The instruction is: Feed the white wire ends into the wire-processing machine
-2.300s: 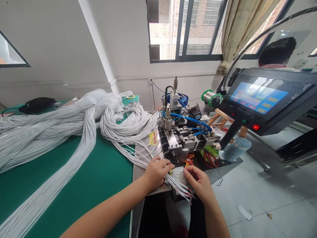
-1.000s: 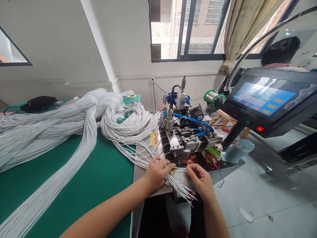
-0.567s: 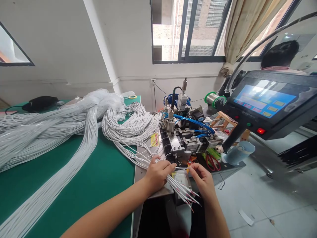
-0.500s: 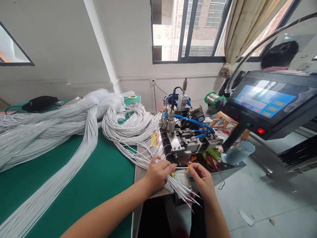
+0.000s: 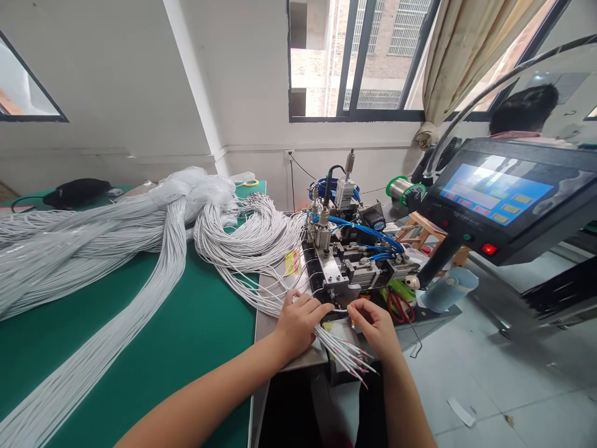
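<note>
My left hand rests on a fan of thin white wires with red stripped tips, its fingers curled over them at the metal plate's front edge. My right hand is closed in a pinch on a single white wire stretched between both hands, just in front of the small metal machine with blue air hoses. The wire's end lies at the machine's front jaw.
Big bundles of white wires sprawl over the green table. A touch-screen panel stands at right, with another person's head behind it. Red-handled scissors, a solder spool and a blue cup lie beside the machine.
My right hand has risen from the red-tipped wire ends toward the machine's front, now pinching one wire. The left hand has stayed on the wire fan. The view has shifted slightly.
</note>
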Demonstrator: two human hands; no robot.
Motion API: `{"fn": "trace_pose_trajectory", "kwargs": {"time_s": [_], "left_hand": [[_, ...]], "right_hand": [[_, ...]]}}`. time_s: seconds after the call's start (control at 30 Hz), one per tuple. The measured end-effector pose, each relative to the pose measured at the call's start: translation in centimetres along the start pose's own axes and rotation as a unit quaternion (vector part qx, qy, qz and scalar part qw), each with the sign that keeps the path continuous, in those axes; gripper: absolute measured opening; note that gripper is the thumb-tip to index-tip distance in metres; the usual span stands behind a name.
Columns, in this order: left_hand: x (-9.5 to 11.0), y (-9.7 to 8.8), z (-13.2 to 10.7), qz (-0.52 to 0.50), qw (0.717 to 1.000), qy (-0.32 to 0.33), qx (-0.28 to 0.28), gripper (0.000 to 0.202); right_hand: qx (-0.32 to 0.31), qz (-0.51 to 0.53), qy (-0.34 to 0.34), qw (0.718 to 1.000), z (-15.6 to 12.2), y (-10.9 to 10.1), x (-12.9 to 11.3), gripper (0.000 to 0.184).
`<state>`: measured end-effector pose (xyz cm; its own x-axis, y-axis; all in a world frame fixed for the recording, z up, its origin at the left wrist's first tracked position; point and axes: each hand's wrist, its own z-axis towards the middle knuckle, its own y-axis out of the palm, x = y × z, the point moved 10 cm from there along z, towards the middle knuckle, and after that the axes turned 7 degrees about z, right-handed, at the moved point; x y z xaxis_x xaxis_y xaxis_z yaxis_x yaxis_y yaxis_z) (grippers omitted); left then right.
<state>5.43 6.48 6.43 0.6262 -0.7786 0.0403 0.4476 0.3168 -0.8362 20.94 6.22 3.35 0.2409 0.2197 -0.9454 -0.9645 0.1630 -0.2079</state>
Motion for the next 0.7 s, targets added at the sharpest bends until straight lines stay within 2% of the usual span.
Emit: {"fn": "trace_pose_trajectory", "kwargs": {"time_s": [0.13,0.27,0.47,0.7], "left_hand": [[0.3,0.6,0.2,0.028,0.999,0.005,-0.03,0.042],[0.4,0.9,0.3,0.04,0.998,0.008,-0.04,0.044],[0.4,1.3,0.3,0.048,0.998,0.007,-0.049,0.045],[0.4,1.7,0.4,0.06,0.996,-0.002,-0.066,0.047]], "right_hand": [[0.005,-0.123,-0.032,0.992,0.7,-0.1,-0.3,0.026],[0.012,-0.148,-0.042,0.988,0.9,0.0,-0.3,0.024],[0.01,-0.104,-0.036,0.994,1.4,0.0,0.3,0.031],[-0.017,-0.004,0.012,1.0,2.1,1.0,3.1,0.034]]}}
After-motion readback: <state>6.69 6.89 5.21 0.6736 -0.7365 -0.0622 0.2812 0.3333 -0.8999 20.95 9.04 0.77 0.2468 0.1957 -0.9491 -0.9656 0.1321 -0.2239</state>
